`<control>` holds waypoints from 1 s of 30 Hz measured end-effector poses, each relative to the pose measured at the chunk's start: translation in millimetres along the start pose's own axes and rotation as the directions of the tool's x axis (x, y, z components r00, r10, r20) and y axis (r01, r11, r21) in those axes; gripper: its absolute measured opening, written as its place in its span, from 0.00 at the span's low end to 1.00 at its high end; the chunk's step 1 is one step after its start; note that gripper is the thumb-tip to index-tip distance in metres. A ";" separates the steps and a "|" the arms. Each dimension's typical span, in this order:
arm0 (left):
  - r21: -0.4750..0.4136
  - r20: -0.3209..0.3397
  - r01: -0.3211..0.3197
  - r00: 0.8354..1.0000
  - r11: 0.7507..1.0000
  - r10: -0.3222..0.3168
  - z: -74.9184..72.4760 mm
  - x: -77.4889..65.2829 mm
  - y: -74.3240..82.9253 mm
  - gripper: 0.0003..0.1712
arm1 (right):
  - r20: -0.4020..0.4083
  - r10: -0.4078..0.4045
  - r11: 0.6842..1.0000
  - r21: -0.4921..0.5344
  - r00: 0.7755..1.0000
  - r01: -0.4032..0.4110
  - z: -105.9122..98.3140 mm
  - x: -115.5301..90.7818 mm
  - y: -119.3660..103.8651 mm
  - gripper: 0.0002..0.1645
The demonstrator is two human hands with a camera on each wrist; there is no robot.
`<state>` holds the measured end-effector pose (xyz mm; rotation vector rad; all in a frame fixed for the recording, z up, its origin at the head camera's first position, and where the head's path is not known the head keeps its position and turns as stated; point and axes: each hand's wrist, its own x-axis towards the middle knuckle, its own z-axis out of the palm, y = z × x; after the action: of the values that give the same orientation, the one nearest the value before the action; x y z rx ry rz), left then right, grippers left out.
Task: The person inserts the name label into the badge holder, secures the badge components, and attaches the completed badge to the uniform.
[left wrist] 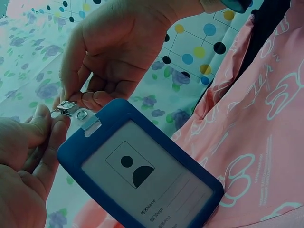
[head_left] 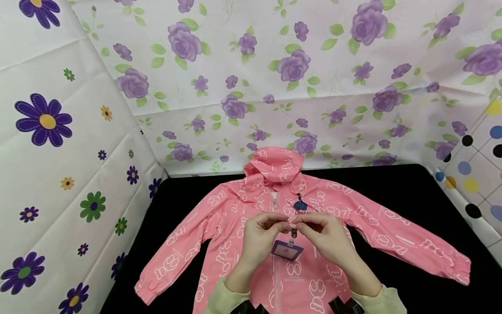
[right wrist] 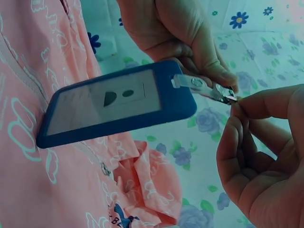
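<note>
An ID badge [left wrist: 142,161] in a blue frame hangs from a clear strap with a metal clip [left wrist: 66,107]. Thumb and index finger of my left hand [head_left: 262,235] pinch at the clip's end. From the other side my right hand [head_left: 325,237] pinches the same end, its fingertips meeting the left ones. The badge dangles tilted below both hands, over the front of a pink hooded jacket [head_left: 223,257] with white bear-like outlines. What lies between the fingertips is mostly hidden. The jacket's zipper pull [head_left: 275,204] and a dark blue chest emblem [head_left: 300,203] show just above the hands.
The jacket lies spread on a black table surface [head_left: 180,200], sleeves out to both sides and hood toward the back. Behind stands a rose-patterned cloth wall [head_left: 251,74]. A flower-print sheet [head_left: 43,174] borders the left, a dotted one [head_left: 478,174] the right.
</note>
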<state>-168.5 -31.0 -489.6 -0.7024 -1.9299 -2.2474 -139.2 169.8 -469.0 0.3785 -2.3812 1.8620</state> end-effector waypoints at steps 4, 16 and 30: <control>0.025 0.030 0.008 1.000 1.000 -0.009 -1.2 1.0 2.6 0.06 | -0.041 0.060 0.998 0.028 0.997 -0.059 3.0 -0.8 -2.9 0.06; -0.037 -0.002 0.045 0.999 0.998 -0.045 -2.3 1.6 2.9 0.06 | -0.043 0.107 0.992 0.074 0.993 -0.103 4.0 2.7 -14.8 0.10; -0.046 -0.059 -0.008 0.998 0.999 0.005 -1.5 1.2 -0.8 0.04 | -0.007 0.001 0.997 0.079 1.000 0.000 6.5 11.9 -8.7 0.07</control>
<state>-170.3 -32.1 -490.0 -0.6399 -1.8528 -2.2887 -148.0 160.0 -459.8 0.3773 -2.3080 1.9592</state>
